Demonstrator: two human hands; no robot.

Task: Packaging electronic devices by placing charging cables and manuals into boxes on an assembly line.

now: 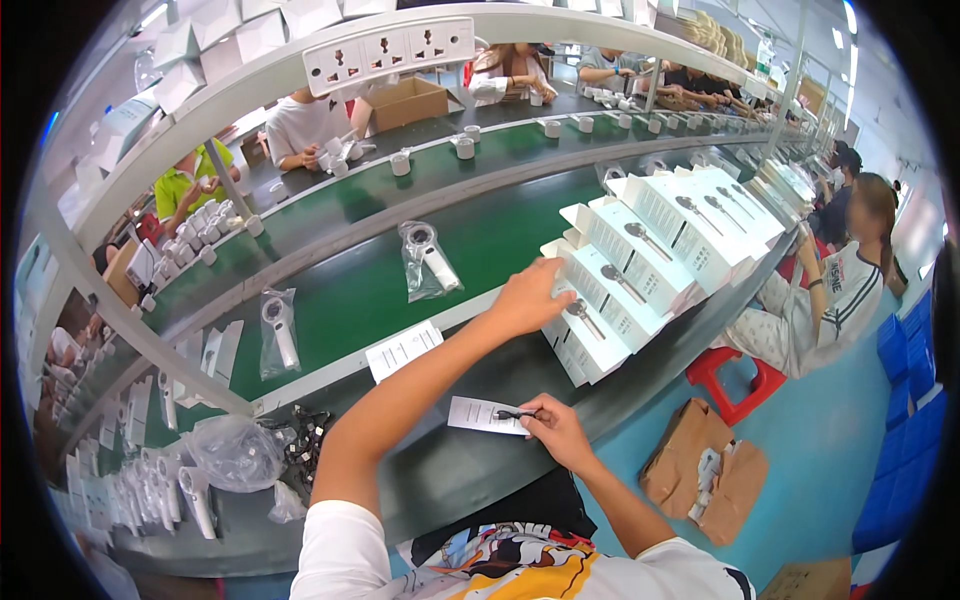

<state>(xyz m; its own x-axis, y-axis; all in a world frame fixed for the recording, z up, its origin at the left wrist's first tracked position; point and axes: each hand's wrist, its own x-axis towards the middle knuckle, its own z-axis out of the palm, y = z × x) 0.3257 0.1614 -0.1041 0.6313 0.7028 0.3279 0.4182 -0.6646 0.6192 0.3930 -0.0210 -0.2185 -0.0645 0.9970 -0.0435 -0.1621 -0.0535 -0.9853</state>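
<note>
My left hand (533, 298) reaches across to the nearest white printed box (592, 333) in a slanted row, its fingers and thumb closed on the box's upper edge. A dark handheld device with a round head is pictured on each box. Lower down, my right hand (558, 432) pinches a small black cable (514, 414) together with a white printed leaflet (474, 414), above the dark work surface. Another stack of white leaflets (404, 350) lies on the conveyor's edge near my left forearm.
Bagged white round-headed devices (437, 262) lie on the green conveyor (350, 290). Black cables (307, 445) and a clear plastic bag (235, 452) sit at left. Co-workers sit across the line. At right are a red stool (735, 408), a seated person and torn brown paper (688, 450).
</note>
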